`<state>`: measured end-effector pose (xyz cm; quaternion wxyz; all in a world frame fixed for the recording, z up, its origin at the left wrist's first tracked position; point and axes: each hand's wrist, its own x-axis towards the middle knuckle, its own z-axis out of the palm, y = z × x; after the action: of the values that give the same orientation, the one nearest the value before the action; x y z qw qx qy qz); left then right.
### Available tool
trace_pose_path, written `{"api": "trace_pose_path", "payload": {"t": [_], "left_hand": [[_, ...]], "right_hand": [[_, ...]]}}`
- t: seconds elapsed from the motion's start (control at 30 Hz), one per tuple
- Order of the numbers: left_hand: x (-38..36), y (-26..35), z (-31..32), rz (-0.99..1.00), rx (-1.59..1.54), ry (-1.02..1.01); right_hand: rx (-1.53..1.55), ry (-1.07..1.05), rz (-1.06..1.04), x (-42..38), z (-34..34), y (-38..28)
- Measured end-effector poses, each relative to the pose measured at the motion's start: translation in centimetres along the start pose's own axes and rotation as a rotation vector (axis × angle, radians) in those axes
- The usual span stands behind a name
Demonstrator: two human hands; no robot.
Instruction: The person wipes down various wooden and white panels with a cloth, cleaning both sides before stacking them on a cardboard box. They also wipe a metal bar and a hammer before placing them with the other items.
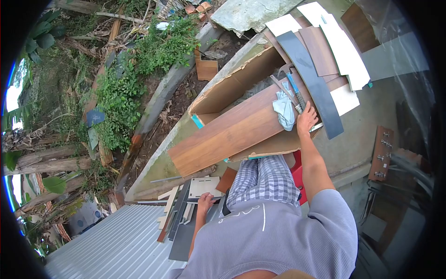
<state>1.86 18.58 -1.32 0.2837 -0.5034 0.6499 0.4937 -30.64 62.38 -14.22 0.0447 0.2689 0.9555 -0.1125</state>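
My right hand (306, 120) reaches over the edge of a long brown wood-grain board (232, 128), its fingers somewhat apart at the lower end of a hammer (292, 83) with a blue handle. Beside the hammer lie another long slim tool (282, 87) and a crumpled light-blue cloth (284, 110). The board rests across an open cardboard box (237, 81) in front of my knees. Down by my left side, my left hand (205, 203) has curled fingers; whatever they may hold is too small to tell. A pale panel (204, 185) lies close to that hand.
Dark (313, 81) and white panels (344, 51) overlap on the box's right side. Narrow strips (174, 214) lie at left on corrugated metal sheeting (116, 246). A red seat (298, 174) shows beneath me. Plants (116, 93) grow beyond the concrete edge; a board with metal fittings (381, 153) lies right.
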Motion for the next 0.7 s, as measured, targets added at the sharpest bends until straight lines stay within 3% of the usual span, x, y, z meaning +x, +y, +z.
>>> {"api": "trace_pose_path", "payload": {"t": [0.1,0.17,0.27,0.7], "left_hand": [[-0.2,0.4,0.6,-0.006,0.011,-0.014],[-0.2,1.0,0.8,-0.003,0.019,-0.017],[0.1,1.8,0.9,-0.032,0.003,-0.014],[0.3,4.4,0.9,0.013,0.0,-0.005]], "right_hand": [[-0.151,0.143,-0.183,0.3,0.4,0.7],[-0.207,0.204,-0.47,0.3,0.0,1.4],[-0.188,0.209,-0.519,-0.1,0.0,1.9],[-0.139,0.192,-0.308,1.3,1.3,-0.8]]}}
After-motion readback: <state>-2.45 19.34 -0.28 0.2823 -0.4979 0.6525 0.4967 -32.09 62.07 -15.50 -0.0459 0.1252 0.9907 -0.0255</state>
